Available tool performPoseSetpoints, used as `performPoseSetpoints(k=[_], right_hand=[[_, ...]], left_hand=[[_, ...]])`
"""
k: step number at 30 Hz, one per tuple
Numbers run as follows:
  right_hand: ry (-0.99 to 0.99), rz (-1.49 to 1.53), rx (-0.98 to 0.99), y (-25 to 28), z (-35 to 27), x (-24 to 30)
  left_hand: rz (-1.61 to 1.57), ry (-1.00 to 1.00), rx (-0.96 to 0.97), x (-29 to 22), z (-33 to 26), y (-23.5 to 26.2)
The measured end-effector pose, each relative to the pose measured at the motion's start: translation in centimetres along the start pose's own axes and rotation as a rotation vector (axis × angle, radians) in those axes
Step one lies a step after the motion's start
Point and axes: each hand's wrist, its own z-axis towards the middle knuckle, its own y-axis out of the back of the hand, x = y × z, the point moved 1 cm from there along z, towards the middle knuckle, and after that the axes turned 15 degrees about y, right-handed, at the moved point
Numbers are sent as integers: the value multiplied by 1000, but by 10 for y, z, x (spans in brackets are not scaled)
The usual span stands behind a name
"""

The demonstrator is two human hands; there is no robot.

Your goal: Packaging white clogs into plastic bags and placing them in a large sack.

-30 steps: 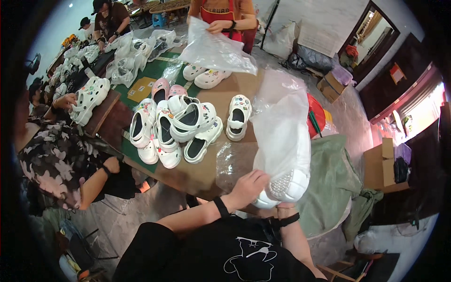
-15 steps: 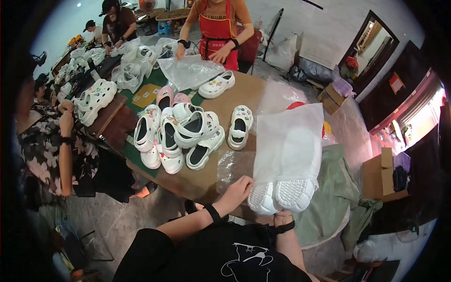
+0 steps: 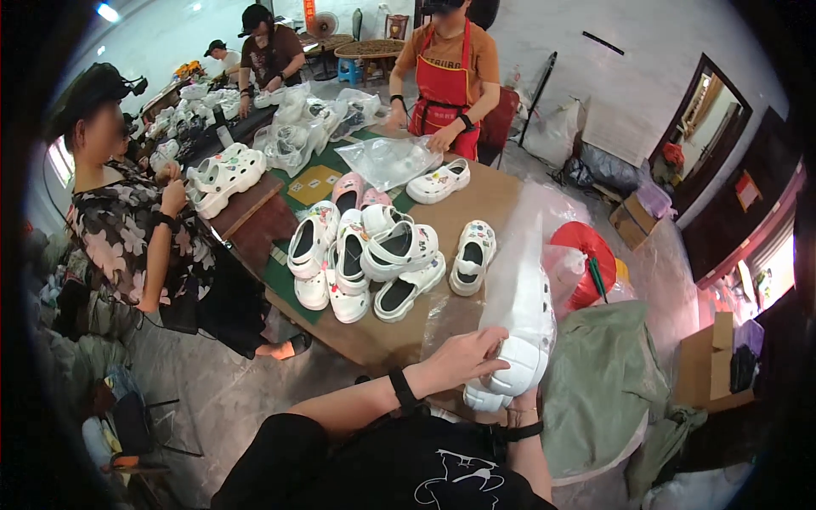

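Holds white clogs partly inside a translucent bag, at the right end of the table's near edge. Grips them from beneath with right hand, largely hidden. Rests left hand, half curled and palm down, at the bag's opening; cannot tell whether pinching.
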Motion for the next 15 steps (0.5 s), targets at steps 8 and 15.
performPoseSetpoints(k=[8, 15], right_hand=[[-1, -175, -35, -40, -2, 20], [20, -240, -41, -1, 7, -3]], left_hand=[[-124, -93, -190, 2, 6, 9], [419, -423, -306, -5, -10, 10]])
